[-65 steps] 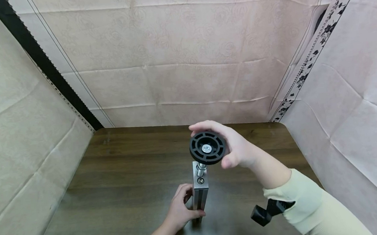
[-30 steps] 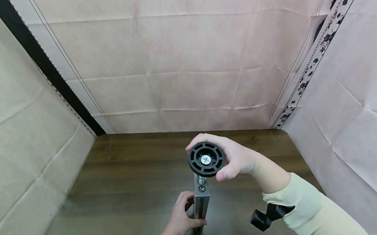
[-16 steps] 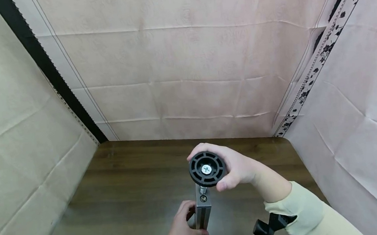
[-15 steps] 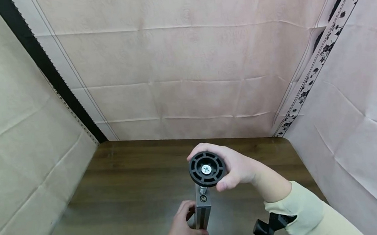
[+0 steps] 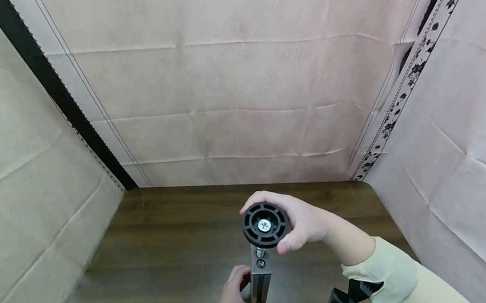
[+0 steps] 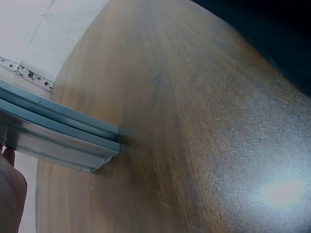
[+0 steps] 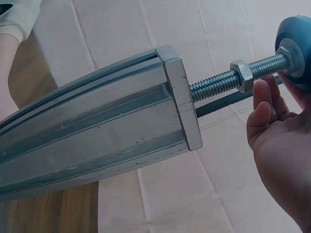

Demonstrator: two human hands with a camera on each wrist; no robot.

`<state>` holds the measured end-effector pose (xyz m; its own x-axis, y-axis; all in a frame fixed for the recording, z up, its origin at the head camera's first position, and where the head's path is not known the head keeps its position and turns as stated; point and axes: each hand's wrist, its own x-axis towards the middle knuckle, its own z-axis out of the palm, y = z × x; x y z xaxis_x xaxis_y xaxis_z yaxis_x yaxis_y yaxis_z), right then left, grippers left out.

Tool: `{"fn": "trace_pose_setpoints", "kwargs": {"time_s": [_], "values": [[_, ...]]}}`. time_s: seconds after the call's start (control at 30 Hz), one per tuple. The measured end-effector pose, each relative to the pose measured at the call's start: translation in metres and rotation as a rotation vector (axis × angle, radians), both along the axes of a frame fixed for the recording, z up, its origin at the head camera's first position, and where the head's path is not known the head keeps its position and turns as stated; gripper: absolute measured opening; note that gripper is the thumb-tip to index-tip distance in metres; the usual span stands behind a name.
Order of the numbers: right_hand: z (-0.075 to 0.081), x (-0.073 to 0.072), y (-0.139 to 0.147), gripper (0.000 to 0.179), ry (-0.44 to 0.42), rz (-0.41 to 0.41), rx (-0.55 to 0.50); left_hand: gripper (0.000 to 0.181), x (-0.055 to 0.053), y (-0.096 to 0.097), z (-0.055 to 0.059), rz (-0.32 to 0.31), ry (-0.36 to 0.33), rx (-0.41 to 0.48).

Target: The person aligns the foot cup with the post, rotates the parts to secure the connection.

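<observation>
While the black disc (image 5: 266,236) sits out on its threaded rod (image 7: 214,86), the step looks like turning it by the rim. Rod runs into the end plate (image 7: 181,99) of an aluminium profile (image 5: 259,285), roughly upright, lower end on the bench (image 5: 169,243), about midway between the left and right edges, well in from the far edge. Hex nut (image 7: 242,76) is partway along the rod, clear of plate and disc. Right hand (image 5: 302,220): fingers curled round the disc rim. Left hand (image 5: 234,298): fingers and thumb grip the profile below the plate.

To do it well, I'd go short strokes, frequent re-grip, rod square to the plate, no side load. Left grip should take the torque so the lower end doesn't twist or walk. Watch the nut, could creep.
</observation>
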<state>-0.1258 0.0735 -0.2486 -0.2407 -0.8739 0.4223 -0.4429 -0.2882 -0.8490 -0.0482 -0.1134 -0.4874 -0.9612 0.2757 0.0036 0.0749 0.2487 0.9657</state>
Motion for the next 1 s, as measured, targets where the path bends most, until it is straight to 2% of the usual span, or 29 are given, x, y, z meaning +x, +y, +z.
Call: {"fn": "trace_pose_setpoints", "kwargs": {"time_s": [0.3, 0.53, 0.73, 1.0], "values": [[-0.0011, 0.0028, 0.0002, 0.070, -0.017, 0.009, 0.006, 0.063, 0.0037, 0.0013, -0.0012, 0.000, 0.040, -0.005], [-0.0014, 0.0016, -0.0013, 0.072, -0.018, -0.002, 0.019, 0.064, 0.0030, -0.0013, -0.0002, 0.002, 0.036, -0.015], [0.0001, 0.0028, -0.0005, 0.072, -0.022, -0.015, 0.024, 0.065, 0.0033, -0.0010, 0.0024, 0.018, 0.002, -0.038], [-0.0002, 0.0058, 0.0021, 0.072, -0.063, -0.016, 0.023, 0.065, 0.0031, -0.0016, 0.0015, 0.014, 0.049, -0.059]]}}
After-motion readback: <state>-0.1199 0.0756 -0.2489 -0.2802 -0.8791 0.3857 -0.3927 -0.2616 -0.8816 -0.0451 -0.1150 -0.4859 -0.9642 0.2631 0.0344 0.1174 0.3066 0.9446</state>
